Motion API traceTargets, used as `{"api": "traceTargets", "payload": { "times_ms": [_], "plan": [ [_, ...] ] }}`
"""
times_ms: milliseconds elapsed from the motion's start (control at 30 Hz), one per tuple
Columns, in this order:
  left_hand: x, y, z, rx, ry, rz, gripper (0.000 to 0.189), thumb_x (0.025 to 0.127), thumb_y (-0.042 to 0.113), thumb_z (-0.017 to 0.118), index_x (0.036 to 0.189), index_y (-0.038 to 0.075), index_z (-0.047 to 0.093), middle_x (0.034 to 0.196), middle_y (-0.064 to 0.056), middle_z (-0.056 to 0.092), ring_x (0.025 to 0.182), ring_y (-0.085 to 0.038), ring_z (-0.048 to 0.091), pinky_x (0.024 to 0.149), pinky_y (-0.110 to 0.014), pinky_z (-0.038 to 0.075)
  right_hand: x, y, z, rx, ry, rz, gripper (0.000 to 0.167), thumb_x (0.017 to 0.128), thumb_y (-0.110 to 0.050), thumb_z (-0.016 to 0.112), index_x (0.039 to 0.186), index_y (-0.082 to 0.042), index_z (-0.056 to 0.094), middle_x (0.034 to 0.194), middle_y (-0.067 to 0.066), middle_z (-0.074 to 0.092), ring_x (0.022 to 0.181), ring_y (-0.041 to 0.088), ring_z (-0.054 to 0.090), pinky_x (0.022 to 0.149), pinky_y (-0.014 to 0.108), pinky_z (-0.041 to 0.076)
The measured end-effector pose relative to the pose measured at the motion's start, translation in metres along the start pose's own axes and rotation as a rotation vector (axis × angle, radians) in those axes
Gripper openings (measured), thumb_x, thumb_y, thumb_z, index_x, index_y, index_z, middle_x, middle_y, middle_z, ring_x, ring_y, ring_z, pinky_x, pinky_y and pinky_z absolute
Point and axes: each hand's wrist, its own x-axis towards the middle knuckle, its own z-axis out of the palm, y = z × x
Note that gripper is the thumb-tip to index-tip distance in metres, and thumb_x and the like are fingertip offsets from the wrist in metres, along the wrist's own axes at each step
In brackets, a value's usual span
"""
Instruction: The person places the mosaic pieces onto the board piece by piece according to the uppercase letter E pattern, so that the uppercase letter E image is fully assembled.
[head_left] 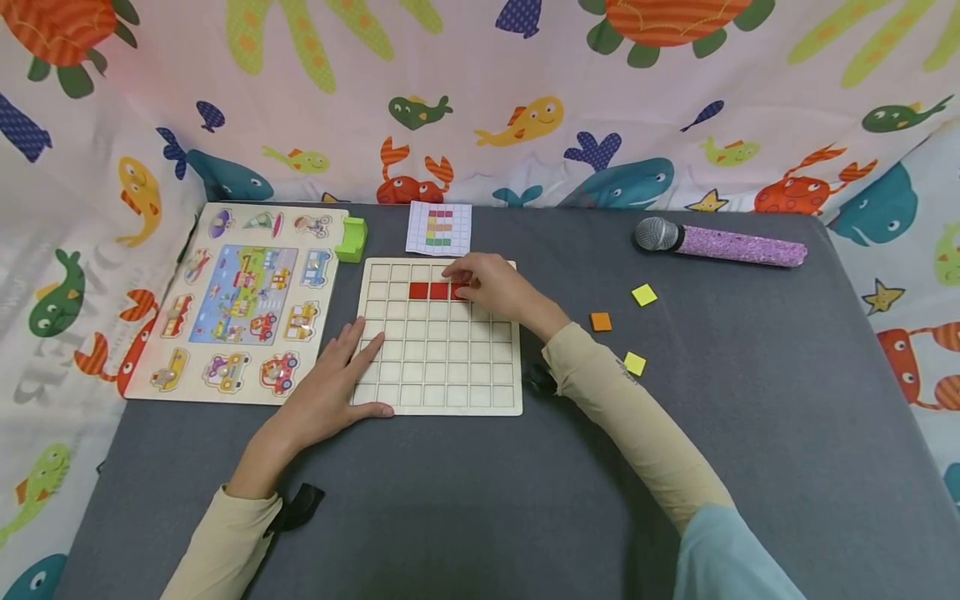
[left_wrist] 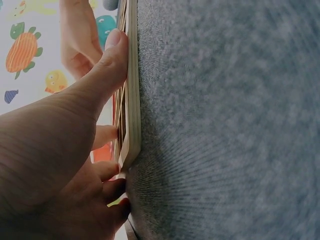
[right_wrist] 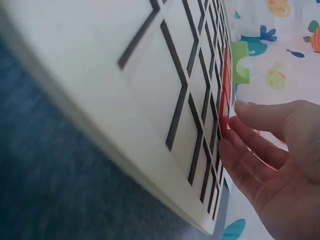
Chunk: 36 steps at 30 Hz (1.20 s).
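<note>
My left hand lies spread at the near left corner of a white grid board; its thumb rests along the near edge in the left wrist view. Three red square tiles sit side by side in the board's second row. Over the rightmost of them is my right hand, thumb tip at the tile and fingers loosely bent. The right wrist view shows these fingertips right beside the red row, with a gap between thumb and forefinger. Part of that tile is hidden by the hand.
A pattern card with coloured squares lies beyond the board. Left of it are a green block and a wooden vehicle puzzle. On the right lie two yellow tiles, an orange tile and a glittery pink microphone.
</note>
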Motion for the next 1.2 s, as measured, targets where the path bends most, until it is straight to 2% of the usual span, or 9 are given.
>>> {"api": "traceTargets", "payload": {
  "times_ms": [200, 567, 767, 933, 1033, 1200],
  "plan": [
    [0.000, 0.000, 0.001, 0.000, 0.003, 0.002, 0.104, 0.076, 0.043, 0.083, 0.155, 0.005, 0.026, 0.162, -0.021, 0.004, 0.149, -0.040, 0.004, 0.120, -0.052, 0.009, -0.023, 0.005, -0.012, 0.031, 0.003, -0.003, 0.030, 0.096, -0.007, 0.063, 0.125, -0.002, 0.065, 0.120, 0.011, 0.065, 0.106, 0.023, 0.061, 0.091, 0.035, 0.052],
    [-0.004, -0.003, 0.001, -0.006, -0.001, -0.002, 0.105, 0.076, 0.044, 0.082, 0.155, 0.005, 0.026, 0.162, -0.021, 0.005, 0.149, -0.040, 0.004, 0.120, -0.051, 0.008, -0.083, 0.049, -0.048, 0.053, 0.107, 0.087, 0.031, 0.093, -0.003, 0.065, 0.124, -0.001, 0.064, 0.108, 0.014, 0.069, 0.101, 0.026, 0.064, 0.093, 0.040, 0.052],
    [-0.003, -0.004, 0.000, 0.002, 0.003, 0.015, 0.105, 0.076, 0.045, 0.082, 0.155, 0.006, 0.025, 0.162, -0.021, 0.005, 0.149, -0.040, 0.004, 0.120, -0.052, 0.008, -0.122, 0.079, -0.075, 0.008, 0.196, 0.183, 0.034, 0.090, 0.005, 0.066, 0.123, 0.000, 0.065, 0.108, 0.017, 0.069, 0.103, 0.032, 0.065, 0.091, 0.046, 0.053],
    [-0.002, -0.002, 0.000, -0.005, -0.004, 0.011, 0.104, 0.076, 0.044, 0.082, 0.155, 0.005, 0.025, 0.162, -0.021, 0.004, 0.149, -0.040, 0.004, 0.120, -0.053, 0.008, -0.154, 0.100, -0.092, -0.055, 0.196, 0.283, 0.036, 0.091, 0.006, 0.063, 0.126, 0.000, 0.063, 0.120, 0.020, 0.065, 0.112, 0.038, 0.059, 0.097, 0.054, 0.047],
    [-0.002, -0.001, -0.001, -0.007, -0.006, 0.005, 0.105, 0.076, 0.044, 0.082, 0.155, 0.005, 0.025, 0.162, -0.021, 0.004, 0.149, -0.040, 0.003, 0.120, -0.053, 0.008, -0.168, 0.109, -0.097, -0.081, 0.208, 0.314, 0.035, 0.091, 0.005, 0.064, 0.126, -0.001, 0.063, 0.125, 0.020, 0.063, 0.114, 0.037, 0.056, 0.099, 0.055, 0.044],
    [-0.001, 0.000, 0.000, -0.010, -0.004, 0.003, 0.104, 0.077, 0.045, 0.081, 0.155, 0.005, 0.025, 0.162, -0.021, 0.004, 0.149, -0.040, 0.003, 0.120, -0.053, 0.008, -0.180, 0.116, -0.098, -0.093, 0.258, 0.310, 0.034, 0.090, 0.005, 0.066, 0.124, 0.002, 0.064, 0.122, 0.021, 0.063, 0.105, 0.036, 0.061, 0.092, 0.053, 0.048]
  ]
}}
